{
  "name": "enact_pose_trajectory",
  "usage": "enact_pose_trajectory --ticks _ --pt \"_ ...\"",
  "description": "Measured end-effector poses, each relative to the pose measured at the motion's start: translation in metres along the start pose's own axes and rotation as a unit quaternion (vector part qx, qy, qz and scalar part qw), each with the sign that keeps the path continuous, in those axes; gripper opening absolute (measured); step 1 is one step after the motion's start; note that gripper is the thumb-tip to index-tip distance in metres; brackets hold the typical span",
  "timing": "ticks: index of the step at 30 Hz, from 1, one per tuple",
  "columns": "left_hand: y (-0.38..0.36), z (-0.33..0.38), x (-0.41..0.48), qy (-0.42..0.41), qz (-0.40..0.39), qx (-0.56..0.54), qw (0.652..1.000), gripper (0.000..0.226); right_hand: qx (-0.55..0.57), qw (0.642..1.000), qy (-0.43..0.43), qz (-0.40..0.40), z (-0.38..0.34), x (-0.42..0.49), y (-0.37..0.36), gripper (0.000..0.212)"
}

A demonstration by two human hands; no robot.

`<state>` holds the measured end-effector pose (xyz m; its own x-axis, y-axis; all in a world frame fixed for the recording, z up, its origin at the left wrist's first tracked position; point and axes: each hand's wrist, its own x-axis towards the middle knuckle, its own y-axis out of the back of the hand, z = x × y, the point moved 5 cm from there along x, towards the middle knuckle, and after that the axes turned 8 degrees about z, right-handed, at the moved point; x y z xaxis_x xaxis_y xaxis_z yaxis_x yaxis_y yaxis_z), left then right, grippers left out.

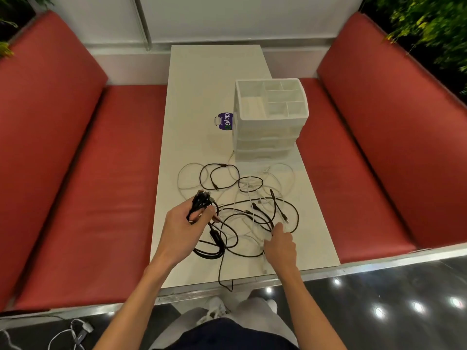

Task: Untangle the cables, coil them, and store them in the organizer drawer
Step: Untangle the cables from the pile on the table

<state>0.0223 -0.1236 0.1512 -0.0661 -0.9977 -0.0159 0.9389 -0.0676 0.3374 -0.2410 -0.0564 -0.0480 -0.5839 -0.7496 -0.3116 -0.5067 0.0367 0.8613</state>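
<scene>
A tangle of black cables (255, 210) and white cables (252, 183) lies spread over the near half of the white table (202, 84). My left hand (182, 226) grips a bunch of black cable loops and plugs (201, 200) just above the table's left side. My right hand (280, 245) reaches into the tangle, its fingers pinching strands of white and black cable. One black cable (222, 274) hangs over the near table edge. The white organizer (270, 122) stands behind the tangle, its drawers closed.
A purple label tag (225, 121) hangs at the organizer's left side. Red cushioned benches (75, 160) flank the table on both sides. More cables (75, 332) lie on the dark floor at lower left. My legs and shoes are below the table edge.
</scene>
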Motion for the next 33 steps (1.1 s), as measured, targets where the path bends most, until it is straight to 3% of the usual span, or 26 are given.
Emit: enact_pose_trajectory --ticks 4,8,12,15,18,21,24,27,33 --pt "-0.001 0.003 -0.003 0.004 0.008 -0.003 1.000 0.017 0.102 0.994 -0.014 0.023 0.000 0.001 -0.009 0.068" --pt "0.005 0.001 -0.003 0.015 0.026 -0.017 0.999 0.009 0.187 0.981 -0.008 0.058 -0.007 0.000 0.020 0.054" --pt "0.011 -0.007 0.000 0.040 0.039 -0.048 0.997 0.029 0.250 0.965 0.020 0.072 -0.031 0.000 0.067 0.064" --pt "0.009 -0.008 -0.001 0.056 0.045 -0.077 0.994 0.031 0.303 0.951 -0.022 0.059 -0.046 0.003 0.096 0.062" --pt "0.004 -0.010 -0.002 0.064 0.027 -0.099 0.993 0.037 0.414 0.907 -0.065 0.033 -0.066 0.003 0.114 0.043" --pt "0.002 -0.008 -0.003 0.060 0.024 -0.114 0.991 0.042 0.558 0.822 -0.109 -0.039 -0.090 -0.002 0.129 0.042" --pt "0.004 -0.005 -0.002 0.067 0.033 -0.137 0.988 0.043 0.617 0.779 -0.079 -0.082 -0.112 -0.013 0.151 0.050" --pt "0.005 -0.002 -0.001 0.087 0.043 -0.165 0.981 0.037 0.639 0.762 -0.028 -0.102 -0.132 -0.033 0.177 0.037" --pt "0.000 0.002 0.000 0.148 0.028 -0.267 0.952 0.038 0.582 0.798 0.122 -0.099 -0.171 -0.085 0.213 0.033"
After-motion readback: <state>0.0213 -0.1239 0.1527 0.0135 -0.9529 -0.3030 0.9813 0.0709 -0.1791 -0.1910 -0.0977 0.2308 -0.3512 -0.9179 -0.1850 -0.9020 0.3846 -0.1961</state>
